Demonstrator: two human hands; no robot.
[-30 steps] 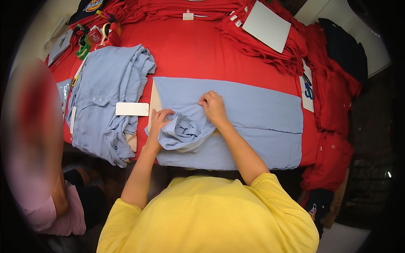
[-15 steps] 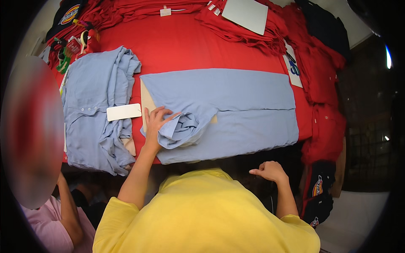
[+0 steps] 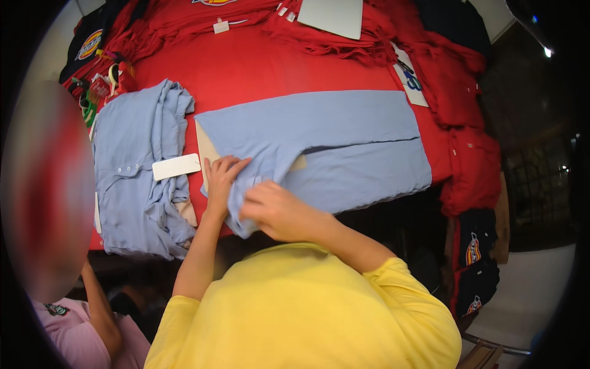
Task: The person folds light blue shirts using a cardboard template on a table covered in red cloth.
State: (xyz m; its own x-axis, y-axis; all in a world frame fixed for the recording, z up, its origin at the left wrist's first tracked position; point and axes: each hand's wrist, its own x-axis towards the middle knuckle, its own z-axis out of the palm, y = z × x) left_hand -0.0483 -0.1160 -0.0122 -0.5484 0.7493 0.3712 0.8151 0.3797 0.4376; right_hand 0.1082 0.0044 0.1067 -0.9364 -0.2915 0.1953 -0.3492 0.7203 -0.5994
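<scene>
A light blue shirt (image 3: pixel 362 120) lies long and flat across the red-covered table, with a beige board (image 3: pixel 206 150) showing at its left end and through a gap near its middle. My left hand (image 3: pixel 220 178) rests with spread fingers over that left end, partly on the board. Curled fingers of my right hand (image 3: pixel 276 209) grip bunched cloth at the shirt's near left part; they are slightly blurred. Left of the shirt sits a pile of light blue buttoned shirts (image 3: pixel 132 144), with a blank white tag (image 3: pixel 176 166) on its right edge.
Red garments (image 3: pixel 470 154) are heaped along the far and right sides. A white sheet (image 3: pixel 332 17) lies on the far heap. Blue-handled scissors (image 3: pixel 410 80) rest on a white card. Tape rolls (image 3: pixel 114 77) stand far left. Another person in pink (image 3: pixel 80 332) is near left.
My right hand has come from off the table's near edge onto the shirt, beside my left. The rolled bunch of cloth there is now pulled looser and flatter. The view has shifted slightly.
</scene>
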